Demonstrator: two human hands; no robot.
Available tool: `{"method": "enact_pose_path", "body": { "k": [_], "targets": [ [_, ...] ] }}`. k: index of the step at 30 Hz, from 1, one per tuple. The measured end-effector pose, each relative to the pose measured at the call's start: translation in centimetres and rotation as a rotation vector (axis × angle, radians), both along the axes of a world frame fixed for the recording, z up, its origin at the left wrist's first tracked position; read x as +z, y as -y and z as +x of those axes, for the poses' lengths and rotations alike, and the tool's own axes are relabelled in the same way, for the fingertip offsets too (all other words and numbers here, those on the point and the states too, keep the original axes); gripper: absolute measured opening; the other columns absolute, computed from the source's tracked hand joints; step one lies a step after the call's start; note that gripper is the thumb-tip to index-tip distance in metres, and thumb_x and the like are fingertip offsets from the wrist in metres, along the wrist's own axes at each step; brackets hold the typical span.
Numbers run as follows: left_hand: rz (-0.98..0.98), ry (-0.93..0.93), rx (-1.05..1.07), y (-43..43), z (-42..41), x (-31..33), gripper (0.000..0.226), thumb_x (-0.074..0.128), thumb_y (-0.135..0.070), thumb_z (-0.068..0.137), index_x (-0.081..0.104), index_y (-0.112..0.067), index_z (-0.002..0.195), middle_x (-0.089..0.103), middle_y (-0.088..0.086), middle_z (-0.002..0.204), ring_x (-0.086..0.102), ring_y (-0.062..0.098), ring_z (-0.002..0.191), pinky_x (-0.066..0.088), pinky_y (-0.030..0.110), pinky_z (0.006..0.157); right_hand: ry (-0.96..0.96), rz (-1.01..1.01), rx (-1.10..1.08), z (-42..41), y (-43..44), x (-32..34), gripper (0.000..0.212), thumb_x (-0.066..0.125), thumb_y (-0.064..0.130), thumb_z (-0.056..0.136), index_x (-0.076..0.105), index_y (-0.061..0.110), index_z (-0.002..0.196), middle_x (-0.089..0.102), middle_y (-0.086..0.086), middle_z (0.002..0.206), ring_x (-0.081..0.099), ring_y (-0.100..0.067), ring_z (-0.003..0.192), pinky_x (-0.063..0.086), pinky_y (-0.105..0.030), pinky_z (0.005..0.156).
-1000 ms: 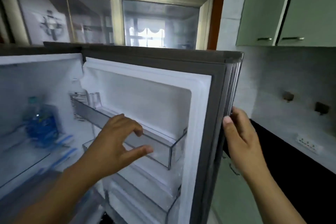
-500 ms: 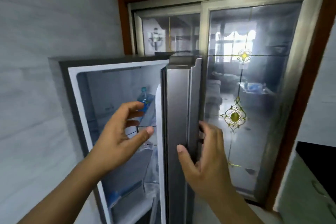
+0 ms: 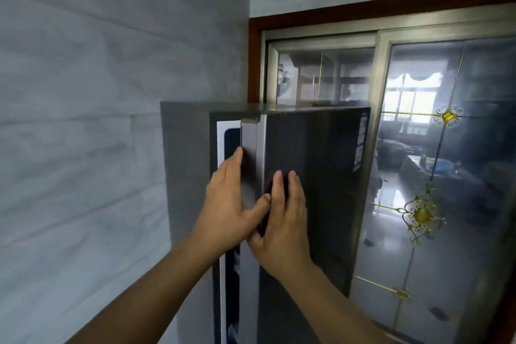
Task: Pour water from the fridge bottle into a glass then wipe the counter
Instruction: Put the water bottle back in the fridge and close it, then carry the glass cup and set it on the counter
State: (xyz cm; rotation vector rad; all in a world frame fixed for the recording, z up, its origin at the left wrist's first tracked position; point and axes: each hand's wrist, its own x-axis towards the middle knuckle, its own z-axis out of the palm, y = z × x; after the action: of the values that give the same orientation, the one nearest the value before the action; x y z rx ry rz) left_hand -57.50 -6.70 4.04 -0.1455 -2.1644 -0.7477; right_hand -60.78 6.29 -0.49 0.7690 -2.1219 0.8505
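Observation:
The dark grey fridge door (image 3: 315, 176) stands almost closed, with only a narrow slit of the white interior (image 3: 227, 145) showing along its left edge. My left hand (image 3: 231, 198) holds that edge, fingers along the door's side and thumb on the front corner. My right hand (image 3: 282, 220) lies flat on the door's front, fingers straight and pointing up, just beside the left thumb. The water bottle, the glass and the counter are out of view.
A pale tiled wall (image 3: 83, 148) runs close along the fridge's left side. Behind and to the right of the fridge is a sliding glass door (image 3: 446, 176) in a metal frame with gold ornaments.
The fridge door has swung from wide open to nearly closed. The bottle inside is no longer visible. My left hand moved from the open interior onto the door's edge, and my right hand shifted to the front.

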Motion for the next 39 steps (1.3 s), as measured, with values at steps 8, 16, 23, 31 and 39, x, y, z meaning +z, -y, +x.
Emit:
{"method": "enact_pose_path", "body": {
  "k": [8,16,23,31,39],
  "targets": [
    [-0.126,-0.055,0.243,6.7,-3.5,-0.9,0.074,0.053,-0.05,0.085,0.035,-0.02,0.15,0.052,0.006,0.136,0.037,0.018,0.118,0.032,0.033,0.093,0.111,0.13,-0.106,-2.7,8.6,0.6,0.128,0.072,0.051,0.078,-0.031,0.026,0.15,-0.019,-0.013,0.164,-0.016,-0.03,0.151,0.011,-0.052,0.123],
    [-0.055,-0.052,0.037,7.9,-4.5,-1.9,0.074,0.063,-0.039,0.092,0.033,-0.013,0.154,0.056,0.007,0.131,0.05,0.019,0.117,0.04,0.033,0.101,0.077,0.121,-0.142,-3.2,8.9,-0.2,0.124,0.071,0.048,0.079,-0.028,0.028,0.151,-0.015,-0.011,0.165,-0.014,-0.027,0.152,0.005,-0.042,0.121],
    [0.276,-0.039,-0.123,5.4,-1.3,-3.9,0.066,0.072,-0.024,0.087,0.038,-0.027,0.144,0.042,-0.005,0.125,0.045,-0.002,0.106,0.041,0.018,0.089,0.245,0.155,-0.055,-1.0,5.1,-0.6,0.088,0.061,0.042,0.089,0.004,0.029,0.156,0.008,-0.008,0.164,0.01,-0.026,0.15,0.027,-0.043,0.118],
    [0.397,0.351,-0.453,-5.2,5.2,-8.9,0.023,0.078,-0.014,0.084,0.062,-0.029,0.092,0.067,-0.003,0.093,0.064,0.007,0.083,0.049,0.011,0.07,0.622,0.191,-0.363,8.5,-12.4,-9.7,0.041,0.051,0.045,0.089,0.051,0.028,0.126,0.054,-0.002,0.119,0.052,-0.022,0.113,0.048,-0.036,0.095],
    [0.087,0.84,-0.861,-28.2,13.2,-17.3,0.016,0.082,-0.015,0.082,0.069,-0.023,0.083,0.068,0.004,0.082,0.063,0.015,0.074,0.05,0.024,0.073,0.97,0.014,-0.726,26.3,-33.6,-17.1,0.049,0.051,0.054,0.09,0.053,0.028,0.131,0.056,-0.001,0.123,0.054,-0.019,0.118,0.043,-0.025,0.093]
  ]
}}
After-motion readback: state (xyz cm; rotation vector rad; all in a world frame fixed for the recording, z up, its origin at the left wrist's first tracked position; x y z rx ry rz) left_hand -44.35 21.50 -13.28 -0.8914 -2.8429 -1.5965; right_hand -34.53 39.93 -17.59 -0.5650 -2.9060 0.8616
